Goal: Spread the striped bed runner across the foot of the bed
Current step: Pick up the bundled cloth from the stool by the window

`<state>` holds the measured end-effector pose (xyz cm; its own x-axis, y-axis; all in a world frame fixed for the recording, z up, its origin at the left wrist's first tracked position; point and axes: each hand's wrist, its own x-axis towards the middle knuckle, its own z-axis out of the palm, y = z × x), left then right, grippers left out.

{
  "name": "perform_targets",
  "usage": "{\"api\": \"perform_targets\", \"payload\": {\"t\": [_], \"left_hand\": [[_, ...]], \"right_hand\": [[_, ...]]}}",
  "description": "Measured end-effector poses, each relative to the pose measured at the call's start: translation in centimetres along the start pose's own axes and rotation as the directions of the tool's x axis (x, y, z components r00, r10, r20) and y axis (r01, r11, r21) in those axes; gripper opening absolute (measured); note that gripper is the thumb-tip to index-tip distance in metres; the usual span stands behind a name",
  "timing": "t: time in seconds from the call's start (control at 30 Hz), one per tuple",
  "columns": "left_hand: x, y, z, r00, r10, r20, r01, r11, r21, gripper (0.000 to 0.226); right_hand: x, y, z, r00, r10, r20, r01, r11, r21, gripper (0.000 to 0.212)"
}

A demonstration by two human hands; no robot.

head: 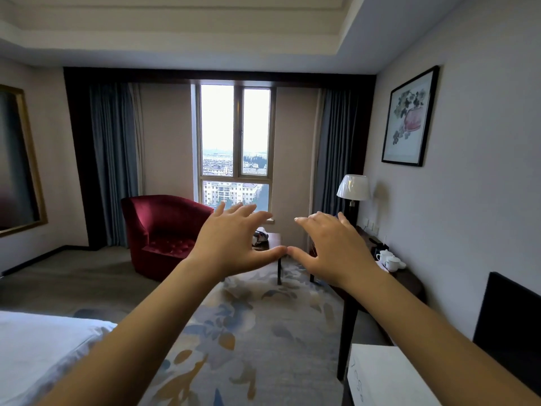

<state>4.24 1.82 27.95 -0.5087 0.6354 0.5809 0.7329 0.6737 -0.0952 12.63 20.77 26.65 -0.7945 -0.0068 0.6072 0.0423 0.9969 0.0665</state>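
Patterned carpet (263,332) runs from the bed (38,347) at lower left to a window (235,142) in the far wall, with a red armchair (167,232) to its left and a dark desk (409,284) carrying a lamp (353,187) and white cups (389,259) along the right wall. The left hand (231,244) and right hand (330,247) are raised side by side in mid-air, palms facing away. Both are spread with relaxed, straight fingers and hold nothing, and the 2 thumb tips meet. The striped bed runner is nowhere in view. Only 1 white corner of the bed shows, and it is bare, so the task looks unstarted: the runner has yet to be found, carried over and spread.
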Motion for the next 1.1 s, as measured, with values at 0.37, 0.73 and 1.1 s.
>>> {"api": "perform_targets", "payload": {"t": [0.37, 0.73, 1.1], "left_hand": [[2.4, 0.3, 3.3, 0.999, -0.008, -0.036, 0.008, 1.0, 0.009, 0.077], [6.3, -1.8, 6.1, 0.994, -0.068, -0.083, 0.075, 0.994, 0.085, 0.075], [13.2, -11.0, 12.9, 0.994, -0.063, -0.086, 0.072, 0.993, 0.099, 0.082]], "right_hand": [[1.2, 3.4, 1.8, 1.0, -0.016, 0.017, 0.016, 1.0, 0.024, 0.067], [5.9, 6.1, 5.5, 0.998, -0.039, 0.051, 0.038, 0.999, 0.021, 0.067], [16.2, 6.1, 13.6, 0.997, -0.043, 0.062, 0.044, 0.999, -0.003, 0.066]]}}
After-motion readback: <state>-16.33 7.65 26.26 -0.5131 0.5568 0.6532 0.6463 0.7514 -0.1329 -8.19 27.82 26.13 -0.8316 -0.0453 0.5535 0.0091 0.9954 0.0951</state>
